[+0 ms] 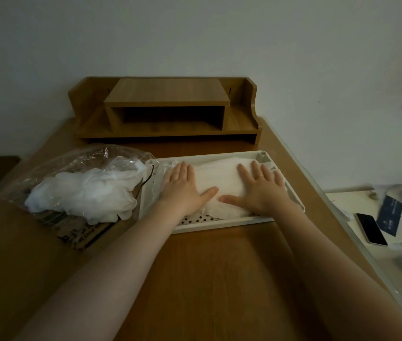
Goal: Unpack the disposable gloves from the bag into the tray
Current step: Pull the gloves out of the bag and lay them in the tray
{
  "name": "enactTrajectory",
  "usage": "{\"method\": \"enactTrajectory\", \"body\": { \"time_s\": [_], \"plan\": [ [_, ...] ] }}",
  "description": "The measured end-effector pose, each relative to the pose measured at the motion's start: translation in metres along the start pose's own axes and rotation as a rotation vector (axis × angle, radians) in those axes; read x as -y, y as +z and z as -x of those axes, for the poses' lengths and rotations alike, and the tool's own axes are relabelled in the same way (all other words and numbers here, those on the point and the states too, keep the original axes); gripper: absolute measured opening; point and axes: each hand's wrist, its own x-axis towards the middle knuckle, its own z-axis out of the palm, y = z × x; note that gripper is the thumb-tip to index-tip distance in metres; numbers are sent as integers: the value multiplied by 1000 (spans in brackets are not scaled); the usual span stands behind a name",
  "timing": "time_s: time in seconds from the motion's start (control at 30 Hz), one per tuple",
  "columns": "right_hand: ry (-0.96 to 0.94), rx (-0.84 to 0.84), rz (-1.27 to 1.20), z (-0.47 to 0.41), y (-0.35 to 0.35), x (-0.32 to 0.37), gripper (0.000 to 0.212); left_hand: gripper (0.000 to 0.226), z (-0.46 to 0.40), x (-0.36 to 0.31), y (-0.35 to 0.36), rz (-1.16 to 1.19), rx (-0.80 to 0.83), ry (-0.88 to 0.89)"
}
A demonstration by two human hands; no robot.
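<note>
A white perforated tray [222, 222] lies on the wooden desk ahead of me. Inside it rests a flat stack of thin white disposable gloves [216, 177]. My left hand [182, 185] presses flat on the stack's left part, fingers straight. My right hand [259, 187] presses flat on its right part, thumb pointing inward. To the left of the tray a clear plastic bag [72, 166] lies open on the desk, with a crumpled heap of white gloves [84, 193] spilling from it toward the tray.
A wooden desk organiser [168, 112] stands against the wall behind the tray. On a lower white surface at the right lie a phone [370, 228], a dark card [390, 215] and some clear plastic. Printed packaging [84, 236] shows under the bag.
</note>
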Motion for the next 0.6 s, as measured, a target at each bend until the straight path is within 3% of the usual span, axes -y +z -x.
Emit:
{"method": "enactTrajectory", "body": {
  "time_s": [0.13, 0.3, 0.47, 0.6],
  "plan": [
    [-4, -168, -22, 7, -14, 15, 108, 74, 19, 8, -16, 185, -81, 99],
    [-413, -469, -332, 31, -39, 73, 34, 38, 61, 43, -32, 444, -518, 253],
    [-698, -550, -436, 32, -34, 146, 20, 28, 64, 78, -26, 612, -675, 70],
    [-694, -577, -431, 24, -31, 186, 20, 20, 61, 101, -23, 800, -709, -108]
  ]
}}
